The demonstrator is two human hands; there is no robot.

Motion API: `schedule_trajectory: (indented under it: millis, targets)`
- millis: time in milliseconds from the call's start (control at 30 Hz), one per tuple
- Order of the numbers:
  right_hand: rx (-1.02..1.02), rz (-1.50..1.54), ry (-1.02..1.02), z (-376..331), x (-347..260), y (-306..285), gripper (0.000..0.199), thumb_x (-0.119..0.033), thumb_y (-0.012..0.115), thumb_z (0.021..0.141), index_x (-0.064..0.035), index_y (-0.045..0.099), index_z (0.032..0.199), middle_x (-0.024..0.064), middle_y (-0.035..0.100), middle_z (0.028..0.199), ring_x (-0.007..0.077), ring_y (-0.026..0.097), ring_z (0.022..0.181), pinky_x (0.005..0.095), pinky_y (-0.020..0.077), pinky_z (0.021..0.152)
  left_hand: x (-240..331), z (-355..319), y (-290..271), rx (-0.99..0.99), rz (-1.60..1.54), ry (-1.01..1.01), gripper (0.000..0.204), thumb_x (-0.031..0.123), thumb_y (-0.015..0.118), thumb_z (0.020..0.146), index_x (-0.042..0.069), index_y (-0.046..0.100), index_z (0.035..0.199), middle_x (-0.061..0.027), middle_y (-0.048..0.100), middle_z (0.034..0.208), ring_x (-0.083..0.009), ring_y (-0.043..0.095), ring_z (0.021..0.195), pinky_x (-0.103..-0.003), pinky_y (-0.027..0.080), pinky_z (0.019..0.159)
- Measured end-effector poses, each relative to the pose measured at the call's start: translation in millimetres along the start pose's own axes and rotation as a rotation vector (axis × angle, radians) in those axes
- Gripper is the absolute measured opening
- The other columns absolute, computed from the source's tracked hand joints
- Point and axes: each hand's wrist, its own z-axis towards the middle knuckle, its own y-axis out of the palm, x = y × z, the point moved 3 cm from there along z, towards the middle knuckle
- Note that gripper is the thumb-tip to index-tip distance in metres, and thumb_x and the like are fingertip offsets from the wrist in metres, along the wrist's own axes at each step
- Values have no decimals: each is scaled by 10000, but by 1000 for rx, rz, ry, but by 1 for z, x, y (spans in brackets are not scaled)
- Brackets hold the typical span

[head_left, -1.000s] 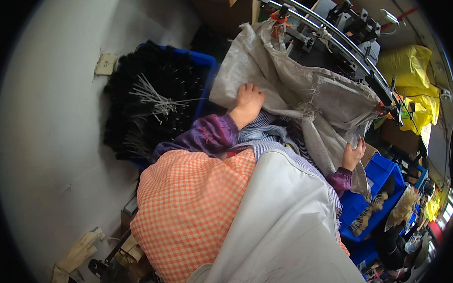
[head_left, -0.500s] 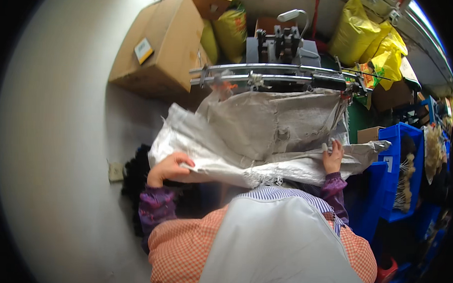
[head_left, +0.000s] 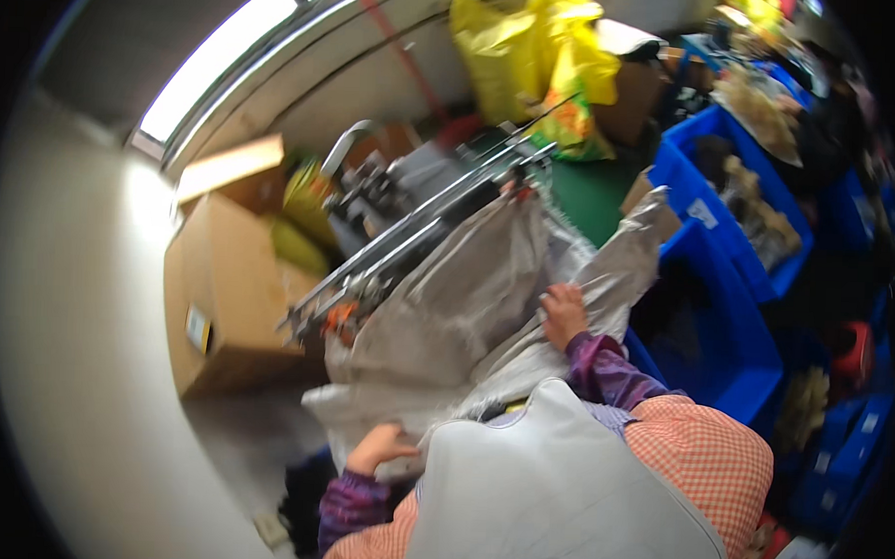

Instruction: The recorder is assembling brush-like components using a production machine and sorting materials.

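Note:
A large off-white woven sack (head_left: pixel 446 309) with frayed edges is spread between my body and a metal-railed machine (head_left: pixel 410 229). My left hand (head_left: pixel 382 447) is at its near left edge, thumb and fingers closed on the fabric. Farther right, my right hand (head_left: pixel 565 315) has curled fingers gripping a fold of the same sack. The sack's far side reaches the machine's rails, and its right corner stands up beside a blue bin (head_left: pixel 707 338). The picture is somewhat smeared by motion.
A cardboard box (head_left: pixel 235 302) stands by the wall at left. Yellow bags (head_left: pixel 534 56) sit at the back. Another blue bin (head_left: pixel 732 191), at right, holds tan and dark fluffy bundles. A red object (head_left: pixel 849 353) lies farther right.
My view has turned to the right and tilted, bringing more blue bins and a bright window into sight. Both hands stay at the sack, whose right part now rises more steeply.

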Motion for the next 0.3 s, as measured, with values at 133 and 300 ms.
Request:
schedule_trajectory:
  millis: [133,300]
  targets:
    - [84,61,43,-8,12,-9,298,-133,610,661,-56,577,947,111,489,1086,280,397,1120,447,241,990,113,-19,-120,196,-146,20,518,323,662,752,19,506,1142,-155,579,1076,-253,565,973,-343,450,815]
    - [221,617,289,-4,30,-11,328,-145,625,696,-74,569,1011,126,482,1154,307,387,1138,441,252,985,233,-59,-238,470,-507,535,553,158,620,783,92,381,1277,-93,514,1132,-163,507,1001,-266,389,876]
